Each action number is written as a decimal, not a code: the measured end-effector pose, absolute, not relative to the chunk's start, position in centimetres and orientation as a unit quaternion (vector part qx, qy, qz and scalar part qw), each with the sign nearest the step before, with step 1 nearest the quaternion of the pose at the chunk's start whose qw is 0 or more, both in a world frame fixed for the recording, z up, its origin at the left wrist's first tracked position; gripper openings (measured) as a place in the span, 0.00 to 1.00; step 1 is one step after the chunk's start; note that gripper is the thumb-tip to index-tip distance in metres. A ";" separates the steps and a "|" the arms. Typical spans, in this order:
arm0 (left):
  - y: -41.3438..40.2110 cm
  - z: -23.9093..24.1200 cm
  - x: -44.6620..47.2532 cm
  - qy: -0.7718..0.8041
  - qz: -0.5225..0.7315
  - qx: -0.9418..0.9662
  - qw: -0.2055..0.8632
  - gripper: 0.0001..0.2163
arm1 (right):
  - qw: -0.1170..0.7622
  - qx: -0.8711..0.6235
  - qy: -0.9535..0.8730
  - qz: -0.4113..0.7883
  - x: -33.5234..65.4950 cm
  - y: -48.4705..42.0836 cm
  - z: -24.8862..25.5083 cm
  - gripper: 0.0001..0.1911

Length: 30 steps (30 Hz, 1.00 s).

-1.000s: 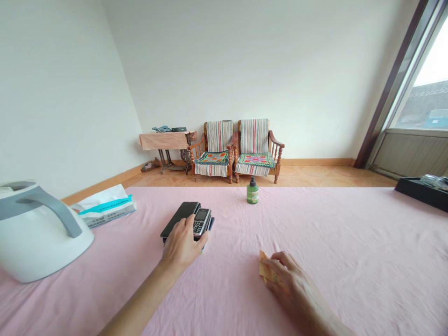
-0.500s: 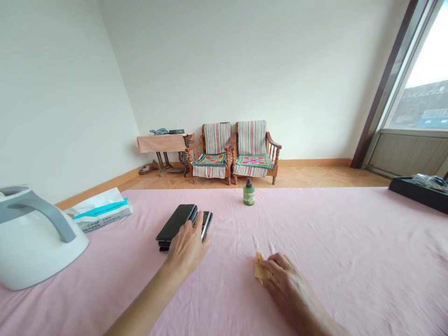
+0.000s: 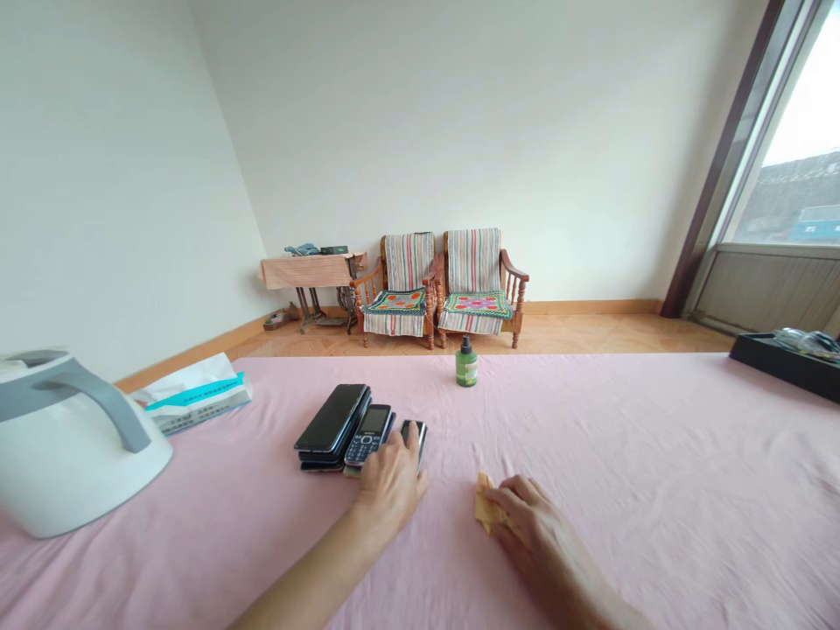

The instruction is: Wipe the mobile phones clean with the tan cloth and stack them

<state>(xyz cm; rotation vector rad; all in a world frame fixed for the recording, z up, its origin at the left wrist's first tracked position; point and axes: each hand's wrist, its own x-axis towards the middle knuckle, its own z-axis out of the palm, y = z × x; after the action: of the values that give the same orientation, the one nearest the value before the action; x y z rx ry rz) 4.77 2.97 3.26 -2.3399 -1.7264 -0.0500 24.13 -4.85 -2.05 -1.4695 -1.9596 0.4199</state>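
My left hand (image 3: 394,477) is closed around a small dark phone (image 3: 421,437), mostly covered by my fingers, just right of the other phones. Beside it lies a keypad phone (image 3: 368,437), on top of something flat with a dark edge. To its left is a stack of smartphones (image 3: 334,418) with a black screen facing up. My right hand (image 3: 535,521) rests on the pink cloth, its fingers pinching a crumpled yellow cloth (image 3: 486,506).
A green bottle (image 3: 466,366) with a black top stands near the far edge of the pink tablecloth (image 3: 623,455). At the left are a white and grey kettle (image 3: 79,459) and a tissue pack (image 3: 203,394). A black box (image 3: 787,359) sits at the far right.
My left hand has moved right with the small phone, away from the stack, uncovering the keypad phone. My right hand and the yellow cloth have stayed in place.
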 end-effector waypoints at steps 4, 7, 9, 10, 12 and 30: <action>2.4 4.1 4.6 -0.532 -0.024 -0.836 0.132 0.22 | 0.320 -0.561 -0.746 0.162 24.1 -5.0 -1.9 0.12; 2.2 3.8 4.4 -0.467 -0.021 -0.876 0.118 0.15 | 0.320 -0.562 -0.745 0.162 24.1 -5.1 -1.8 0.12; 2.4 3.3 4.2 -0.450 -0.022 -0.886 0.108 0.15 | 0.325 -0.561 -0.744 0.163 24.0 -5.2 -1.8 0.14; 2.5 3.0 4.1 -0.450 -0.025 -0.886 0.105 0.16 | 0.329 -0.561 -0.742 0.164 24.0 -5.3 -1.8 0.14; 2.9 2.7 3.9 -0.457 -0.035 -0.883 0.099 0.17 | 0.339 -0.561 -0.736 0.170 24.0 -5.3 -1.9 0.13; 13.8 1.5 12.0 -0.510 -0.259 -0.801 -0.180 0.14 | 0.443 -0.593 -0.669 0.072 25.7 -3.7 -4.3 0.08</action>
<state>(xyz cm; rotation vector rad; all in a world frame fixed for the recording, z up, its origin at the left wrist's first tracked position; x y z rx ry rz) 11.96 13.78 1.55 -2.8513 -1.8145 -0.9206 25.66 -3.73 -4.27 -1.4695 -1.6582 0.1783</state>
